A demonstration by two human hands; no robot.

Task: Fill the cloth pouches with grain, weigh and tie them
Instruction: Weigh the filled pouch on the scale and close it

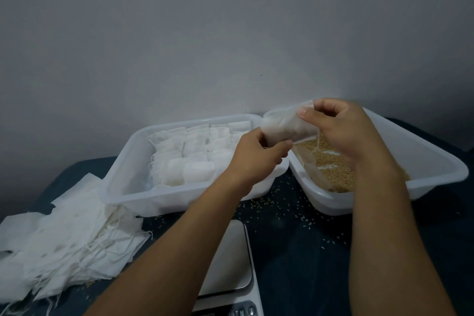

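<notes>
A white cloth pouch (284,124) is held in the air between the two plastic tubs. My left hand (259,159) grips its lower left end from below. My right hand (341,131) pinches its upper right end with thumb and fingers. A thin drawstring (316,147) hangs from the pouch over the brown grain (333,169) in the right tub (436,159). The left tub (128,161) holds several filled white pouches (195,156) in rows. A kitchen scale (230,264) lies near the front, partly hidden by my left forearm.
A loose pile of flat empty pouches (64,238) with strings lies at the left on the dark cloth surface (295,251). Spilled grains (279,209) are scattered between the tubs and the scale. A plain wall rises right behind the tubs.
</notes>
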